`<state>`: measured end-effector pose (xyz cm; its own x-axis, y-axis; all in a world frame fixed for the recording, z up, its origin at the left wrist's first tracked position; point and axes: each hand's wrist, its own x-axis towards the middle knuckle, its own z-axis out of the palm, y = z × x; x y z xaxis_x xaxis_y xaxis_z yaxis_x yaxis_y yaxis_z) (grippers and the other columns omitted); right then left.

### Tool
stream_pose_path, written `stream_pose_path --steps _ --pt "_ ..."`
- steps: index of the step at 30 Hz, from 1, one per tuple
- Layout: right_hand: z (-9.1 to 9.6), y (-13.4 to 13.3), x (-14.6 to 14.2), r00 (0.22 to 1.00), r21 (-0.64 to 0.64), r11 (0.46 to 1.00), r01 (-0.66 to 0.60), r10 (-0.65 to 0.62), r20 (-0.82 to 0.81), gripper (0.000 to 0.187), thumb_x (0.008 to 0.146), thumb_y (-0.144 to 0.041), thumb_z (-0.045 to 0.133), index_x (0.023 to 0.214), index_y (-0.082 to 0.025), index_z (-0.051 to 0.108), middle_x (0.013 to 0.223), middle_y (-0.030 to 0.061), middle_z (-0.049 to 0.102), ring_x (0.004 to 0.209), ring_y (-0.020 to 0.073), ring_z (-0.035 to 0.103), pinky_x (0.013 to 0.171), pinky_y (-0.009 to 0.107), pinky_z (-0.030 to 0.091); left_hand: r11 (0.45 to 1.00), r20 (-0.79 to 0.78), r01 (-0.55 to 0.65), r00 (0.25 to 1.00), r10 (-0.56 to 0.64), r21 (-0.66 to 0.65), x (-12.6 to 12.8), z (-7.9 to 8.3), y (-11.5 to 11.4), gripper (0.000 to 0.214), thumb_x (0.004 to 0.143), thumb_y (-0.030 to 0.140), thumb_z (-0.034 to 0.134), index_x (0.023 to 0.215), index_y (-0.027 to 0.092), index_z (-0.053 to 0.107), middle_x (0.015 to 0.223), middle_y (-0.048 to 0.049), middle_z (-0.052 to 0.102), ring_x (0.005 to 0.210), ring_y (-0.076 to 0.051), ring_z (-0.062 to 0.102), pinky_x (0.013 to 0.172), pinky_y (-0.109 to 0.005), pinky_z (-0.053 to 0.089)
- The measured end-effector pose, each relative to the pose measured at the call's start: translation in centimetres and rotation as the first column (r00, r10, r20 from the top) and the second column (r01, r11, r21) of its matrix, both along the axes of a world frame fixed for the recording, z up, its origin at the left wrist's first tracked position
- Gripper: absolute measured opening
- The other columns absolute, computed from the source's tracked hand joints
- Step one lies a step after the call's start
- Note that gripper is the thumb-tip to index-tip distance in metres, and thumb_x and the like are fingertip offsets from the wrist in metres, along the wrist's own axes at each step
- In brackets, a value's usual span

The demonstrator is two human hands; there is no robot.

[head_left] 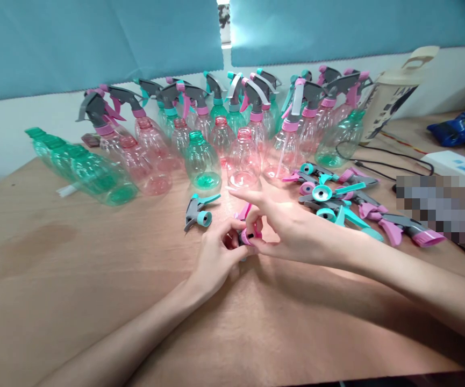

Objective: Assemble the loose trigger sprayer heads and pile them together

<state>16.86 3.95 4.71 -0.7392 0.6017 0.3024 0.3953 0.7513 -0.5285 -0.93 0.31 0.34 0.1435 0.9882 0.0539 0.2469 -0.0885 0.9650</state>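
A pink and grey trigger spray head (250, 236) is held between both hands, low over the wooden table. My left hand (215, 253) is closed around its grey body, hiding much of it. From the other side, my right hand (283, 223) has its thumb and bent fingers on the pink collar, while one finger stretches out to the left. The collar's opening faces me. A turquoise and grey spray head (198, 213) lies just beyond my left hand. Behind the hands stand an open clear pink bottle (243, 161) and an open green bottle (202, 164).
Several pink and green bottles fitted with spray heads (256, 115) crowd the back. Green bottles (95, 172) stand at the left. Loose spray heads (337, 199) are heaped at the right, near a black cable (409, 170), a tall cream shaker cup (391, 97) and a white box (458, 164).
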Motion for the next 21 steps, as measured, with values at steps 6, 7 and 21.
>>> stream_pose_path --steps 6,7,21 --pt "1.7 -0.1 0.4 0.997 0.014 0.999 0.031 -0.032 0.077 0.065 0.083 -0.012 0.054 0.142 -0.020 0.029 0.095 0.0039 0.068 0.086 0.0187 0.062 0.079 0.035 0.050 1.000 -0.001 -0.005 1.000 0.005 -0.006 0.1 0.0 0.0 0.022 0.069 0.027 0.075 0.086 0.019 0.064 0.067 0.0022 0.058 0.058 -0.012 0.047 0.054 -0.024 0.038" --pt "2.0 -0.1 0.5 0.994 0.010 0.999 0.032 -0.033 0.102 0.062 0.083 -0.011 0.054 0.141 -0.019 0.031 0.099 0.0062 0.068 0.085 0.0188 0.062 0.074 0.033 0.050 1.000 0.000 -0.006 1.000 0.006 -0.004 0.1 0.0 0.0 0.024 0.068 0.027 0.076 0.087 0.019 0.064 0.069 0.0017 0.059 0.059 -0.012 0.048 0.055 -0.024 0.038" --pt "0.8 -0.5 -0.2 0.996 0.069 0.996 0.050 -0.054 0.064 0.049 0.092 -0.010 0.048 0.138 -0.026 0.042 0.097 0.0039 0.070 0.085 0.0146 0.065 0.079 0.027 0.048 0.999 -0.041 -0.043 0.998 0.043 -0.008 -0.6 -0.1 0.4 0.022 0.067 0.026 0.077 0.085 0.019 0.068 0.058 0.0053 0.051 0.054 -0.011 0.043 0.052 -0.024 0.034"
